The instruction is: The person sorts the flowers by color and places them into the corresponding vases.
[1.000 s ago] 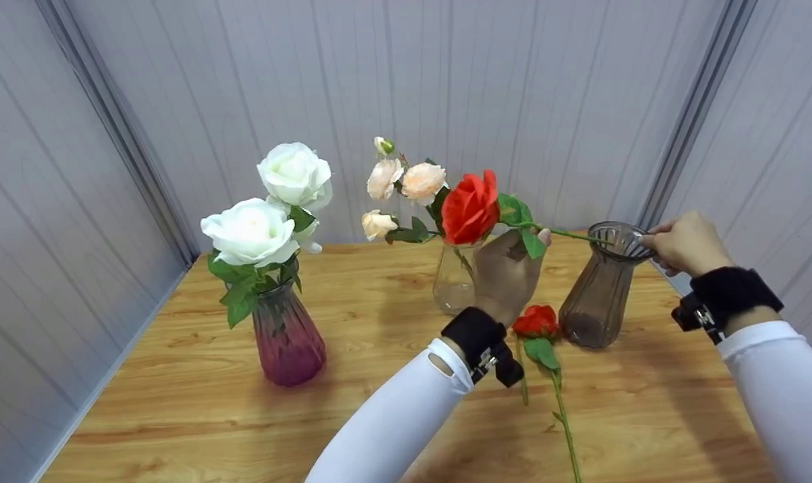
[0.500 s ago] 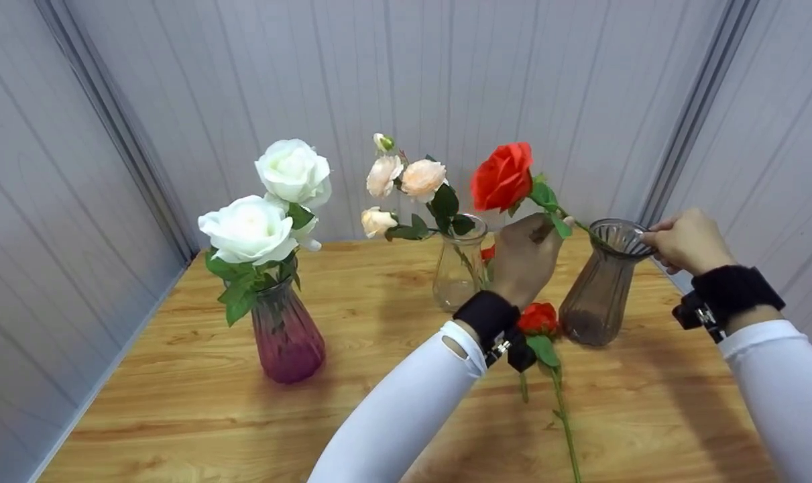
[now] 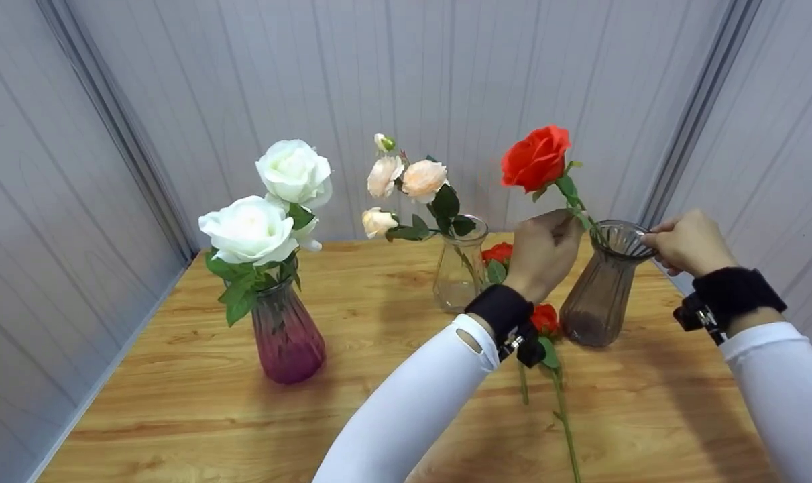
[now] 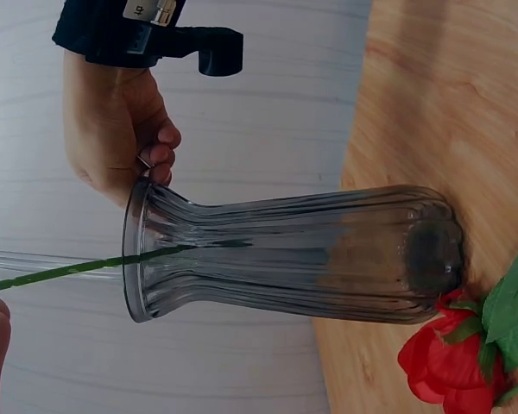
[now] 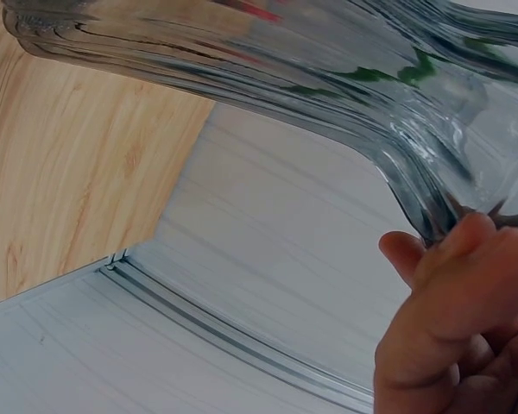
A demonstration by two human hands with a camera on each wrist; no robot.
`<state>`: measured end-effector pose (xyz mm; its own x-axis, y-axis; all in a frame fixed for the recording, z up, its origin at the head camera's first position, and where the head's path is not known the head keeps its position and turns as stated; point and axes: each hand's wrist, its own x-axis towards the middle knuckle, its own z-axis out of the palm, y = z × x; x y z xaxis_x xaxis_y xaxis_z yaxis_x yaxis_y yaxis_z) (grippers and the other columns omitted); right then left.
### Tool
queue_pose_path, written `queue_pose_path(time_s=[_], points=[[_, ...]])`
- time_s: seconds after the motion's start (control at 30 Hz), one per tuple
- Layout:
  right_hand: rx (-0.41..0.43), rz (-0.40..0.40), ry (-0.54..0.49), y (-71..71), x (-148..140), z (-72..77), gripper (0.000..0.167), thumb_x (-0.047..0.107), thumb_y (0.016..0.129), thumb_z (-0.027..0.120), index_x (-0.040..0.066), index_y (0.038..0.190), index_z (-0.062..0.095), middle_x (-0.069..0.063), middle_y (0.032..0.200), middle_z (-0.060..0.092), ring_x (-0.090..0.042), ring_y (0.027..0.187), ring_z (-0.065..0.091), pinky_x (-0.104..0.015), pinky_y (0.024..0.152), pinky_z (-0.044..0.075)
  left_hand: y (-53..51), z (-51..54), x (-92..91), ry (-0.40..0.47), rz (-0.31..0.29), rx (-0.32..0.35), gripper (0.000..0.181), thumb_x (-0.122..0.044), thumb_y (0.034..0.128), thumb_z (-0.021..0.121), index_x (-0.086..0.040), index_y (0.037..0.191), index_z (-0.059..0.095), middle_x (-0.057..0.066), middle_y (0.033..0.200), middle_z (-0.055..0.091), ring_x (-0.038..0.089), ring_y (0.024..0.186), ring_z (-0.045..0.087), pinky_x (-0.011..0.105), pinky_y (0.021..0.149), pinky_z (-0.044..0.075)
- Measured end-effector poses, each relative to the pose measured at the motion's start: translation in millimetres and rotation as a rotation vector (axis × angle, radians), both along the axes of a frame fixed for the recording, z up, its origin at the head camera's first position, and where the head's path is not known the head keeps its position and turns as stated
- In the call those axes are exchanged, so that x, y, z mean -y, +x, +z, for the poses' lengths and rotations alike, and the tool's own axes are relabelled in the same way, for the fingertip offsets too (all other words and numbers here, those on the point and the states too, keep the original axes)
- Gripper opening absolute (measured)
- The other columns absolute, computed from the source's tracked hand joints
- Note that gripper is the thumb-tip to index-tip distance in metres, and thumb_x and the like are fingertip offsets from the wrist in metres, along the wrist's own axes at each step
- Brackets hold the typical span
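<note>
A red rose (image 3: pixel 537 158) leans over the table, its green stem (image 4: pixel 60 274) running into the mouth of a smoky grey glass vase (image 3: pixel 596 295). My left hand (image 3: pixel 544 253) pinches that stem just under the leaves, to the left of the vase's rim. On the other side, my right hand (image 3: pixel 691 243) grips the rim between thumb and fingers, as the right wrist view also shows. The vase stands on the table. Inside its neck, the left wrist view shows the stem's lower end, well above the base.
Two more red roses lie on the wooden table (image 3: pixel 198 416); one red bloom (image 3: pixel 545 319) touches or nearly touches the vase's foot. A clear vase (image 3: pixel 454 282) with peach roses (image 3: pixel 424 180) stands behind. At left is a pink vase (image 3: pixel 289 342) with white roses (image 3: pixel 250 229).
My left hand has moved right toward the grey vase. The rose has swung up and right from lying nearly level, its stem now steeper in the mouth. My right hand stays on the rim.
</note>
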<state>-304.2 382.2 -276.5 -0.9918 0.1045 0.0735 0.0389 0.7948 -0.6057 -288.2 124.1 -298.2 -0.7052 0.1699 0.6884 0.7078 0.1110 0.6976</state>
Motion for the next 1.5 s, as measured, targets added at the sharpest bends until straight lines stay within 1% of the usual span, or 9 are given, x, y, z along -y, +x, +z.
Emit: queue_pose_path(time_s=[0.13, 0.3, 0.47, 0.7, 0.83, 1.0, 1.23, 1.4, 1.5], points=[[-0.002, 0.002, 0.009, -0.8, -0.5, -1.6, 0.047, 0.017, 0.107, 0.064, -0.024, 0.129, 0.062, -0.004, 0.071, 0.071, -0.013, 0.059, 0.067, -0.027, 0.055, 0.057, -2.6, -2.3, -4.8, 0.006, 0.030, 0.070, 0.031, -0.018, 0.1070, 0.071, -0.003, 0.080, 0.074, -0.007, 0.063, 0.053, -0.001, 0.058, 0.042, 0.013, 0.059, 0.032], [0.003, -0.004, 0.002, -1.4, -1.1, -2.1, 0.046, 0.016, 0.107, 0.064, -0.024, 0.130, 0.062, -0.002, 0.070, 0.071, -0.013, 0.059, 0.067, -0.027, 0.055, 0.057, -5.2, -5.3, -11.0, 0.100, 0.071, 0.163, 0.018, -0.019, 0.1043, 0.075, -0.004, 0.095, 0.082, 0.001, 0.075, 0.073, -0.003, 0.065, 0.057, 0.013, 0.062, 0.044], [0.004, -0.001, -0.019, -1.9, -0.9, -1.0, 0.045, 0.015, 0.107, 0.064, -0.024, 0.129, 0.062, -0.001, 0.068, 0.070, -0.012, 0.058, 0.065, -0.027, 0.055, 0.057, -8.1, -3.7, -14.2, 0.155, 0.084, 0.197, 0.014, -0.015, 0.1040, 0.074, -0.005, 0.097, 0.081, -0.001, 0.072, 0.071, -0.002, 0.063, 0.057, 0.015, 0.061, 0.044], [-0.002, 0.010, 0.001, -0.4, -0.6, 0.0, 0.045, 0.017, 0.107, 0.063, -0.023, 0.129, 0.063, 0.000, 0.066, 0.069, -0.010, 0.055, 0.063, -0.026, 0.053, 0.056, -10.9, -0.2, -15.6, 0.255, 0.026, 0.273, 0.011, -0.012, 0.1022, 0.076, -0.004, 0.095, 0.079, -0.005, 0.072, 0.069, -0.001, 0.064, 0.060, 0.016, 0.062, 0.047], [-0.005, 0.007, 0.003, 0.1, -0.3, -0.2, 0.044, 0.017, 0.107, 0.063, -0.023, 0.128, 0.064, -0.001, 0.068, 0.070, -0.010, 0.056, 0.064, -0.026, 0.053, 0.056, -13.8, -1.6, -12.4, 0.166, -0.043, 0.279, 0.012, -0.015, 0.1038, 0.075, -0.005, 0.099, 0.080, -0.005, 0.079, 0.070, 0.000, 0.072, 0.059, 0.016, 0.068, 0.047], [-0.013, 0.007, -0.003, -0.7, -0.7, -0.7, 0.043, 0.016, 0.107, 0.064, -0.023, 0.127, 0.065, -0.001, 0.066, 0.069, -0.011, 0.055, 0.065, -0.026, 0.053, 0.057, -17.3, -2.4, -7.7, 0.012, -0.157, 0.272, 0.018, -0.017, 0.1071, 0.071, -0.003, 0.114, 0.080, 0.006, 0.101, 0.078, 0.000, 0.087, 0.062, 0.014, 0.081, 0.050], [-0.012, 0.011, -0.021, -1.5, 0.1, -1.3, 0.043, 0.014, 0.107, 0.063, -0.023, 0.128, 0.064, 0.000, 0.064, 0.069, -0.012, 0.056, 0.065, -0.027, 0.054, 0.058, -21.5, -5.1, -9.7, -0.083, -0.204, 0.267, 0.017, -0.012, 0.1062, 0.071, 0.002, 0.111, 0.079, 0.015, 0.109, 0.081, 0.008, 0.097, 0.070, 0.015, 0.089, 0.053], [-0.009, 0.006, -0.023, -0.6, 0.0, -1.3, 0.045, 0.016, 0.107, 0.064, -0.023, 0.128, 0.064, 0.000, 0.064, 0.069, -0.011, 0.055, 0.064, -0.027, 0.054, 0.058, -23.3, -13.7, -6.4, -0.195, -0.274, 0.377, 0.021, -0.011, 0.1056, 0.071, 0.008, 0.108, 0.079, 0.006, 0.087, 0.074, 0.004, 0.076, 0.060, 0.016, 0.072, 0.048], [-0.016, 0.006, -0.013, -0.1, 0.1, -1.0, 0.045, 0.017, 0.107, 0.064, -0.023, 0.128, 0.064, 0.000, 0.062, 0.068, -0.011, 0.054, 0.064, -0.026, 0.053, 0.057, -23.6, -21.3, -1.5, -0.296, -0.256, 0.453, 0.019, -0.012, 0.1042, 0.074, 0.006, 0.106, 0.082, 0.001, 0.077, 0.068, 0.006, 0.064, 0.055, 0.018, 0.059, 0.047]])
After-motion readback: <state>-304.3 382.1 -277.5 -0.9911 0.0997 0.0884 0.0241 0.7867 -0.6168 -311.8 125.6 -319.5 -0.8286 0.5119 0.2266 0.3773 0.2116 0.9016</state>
